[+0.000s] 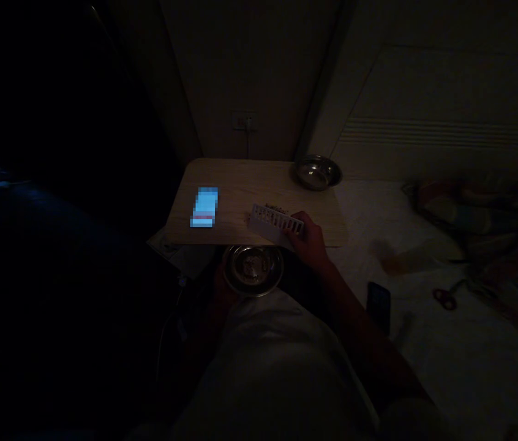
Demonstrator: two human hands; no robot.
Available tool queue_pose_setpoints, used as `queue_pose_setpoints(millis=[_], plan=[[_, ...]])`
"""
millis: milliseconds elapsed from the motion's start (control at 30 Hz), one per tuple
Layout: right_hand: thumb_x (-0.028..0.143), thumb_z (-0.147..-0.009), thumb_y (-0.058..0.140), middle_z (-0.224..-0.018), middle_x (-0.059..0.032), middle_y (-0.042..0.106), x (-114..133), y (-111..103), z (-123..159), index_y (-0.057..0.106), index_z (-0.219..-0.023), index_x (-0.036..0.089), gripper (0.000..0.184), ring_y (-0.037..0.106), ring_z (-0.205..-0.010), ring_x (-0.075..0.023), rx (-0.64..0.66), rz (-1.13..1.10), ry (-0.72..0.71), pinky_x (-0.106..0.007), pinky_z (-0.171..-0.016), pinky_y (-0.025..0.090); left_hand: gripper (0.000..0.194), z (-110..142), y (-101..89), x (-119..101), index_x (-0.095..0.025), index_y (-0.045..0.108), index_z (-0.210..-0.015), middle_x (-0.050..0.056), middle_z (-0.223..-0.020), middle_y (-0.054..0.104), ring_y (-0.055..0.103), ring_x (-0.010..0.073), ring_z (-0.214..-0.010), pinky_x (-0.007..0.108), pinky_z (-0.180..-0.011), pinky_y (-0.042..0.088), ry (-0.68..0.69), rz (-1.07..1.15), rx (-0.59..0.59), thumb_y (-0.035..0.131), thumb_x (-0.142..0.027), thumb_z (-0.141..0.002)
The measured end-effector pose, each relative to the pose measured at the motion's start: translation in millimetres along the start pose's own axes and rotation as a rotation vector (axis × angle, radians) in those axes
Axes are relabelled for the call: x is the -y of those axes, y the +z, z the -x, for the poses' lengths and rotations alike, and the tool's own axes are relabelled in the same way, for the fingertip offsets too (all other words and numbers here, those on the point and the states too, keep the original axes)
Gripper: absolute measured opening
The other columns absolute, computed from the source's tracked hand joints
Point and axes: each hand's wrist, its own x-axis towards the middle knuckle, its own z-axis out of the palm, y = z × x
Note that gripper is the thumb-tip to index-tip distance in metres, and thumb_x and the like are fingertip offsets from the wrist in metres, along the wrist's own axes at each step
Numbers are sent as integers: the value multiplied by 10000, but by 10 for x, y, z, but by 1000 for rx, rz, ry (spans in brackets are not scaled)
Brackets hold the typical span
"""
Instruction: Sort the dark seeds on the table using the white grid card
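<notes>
In my right hand (308, 240) is a white plastic piece with a row of slots along it (270, 228), gripped at its right end and tilted over the table's front part. Small dark bits (276, 209) lie on the wood just behind it. My left hand (226, 286), very dim, grips the left side of a shiny metal bowl (254, 288) below the table's front edge. Some small pale and dark bits (255, 267) rest in that bowl. Its fingers are mostly hidden by the bowl and the darkness.
On the small wooden table (236, 174) are a lit phone (204, 208) at the left and a second metal bowl (318, 173) at the back right corner. A dark phone (379, 307) and red-handled scissors (445, 299) lie on the pale surface to the right. The left side is almost black.
</notes>
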Motion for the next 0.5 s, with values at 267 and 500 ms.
queue_pose_setpoints(millis=[267,500], plan=[[348,-788,552,-734,-11,592,8,-19,-9,509,-889,212,175,533,-639,-167,-41,-3,-17,-272,-563,393,226,-71,-43,5,-221,683,-962,21,-1061,682,477,223,-1211,370,-1024,356,12,-3,23,518,-292,-823],[333,-790,550,-753,-18,600,44,-26,-39,513,-883,213,156,537,-639,-171,32,28,-28,-274,-563,381,230,-54,-110,63,-205,696,-935,-2,-1088,673,416,201,-1263,312,-1072,288,134,-67,15,553,-128,-773]])
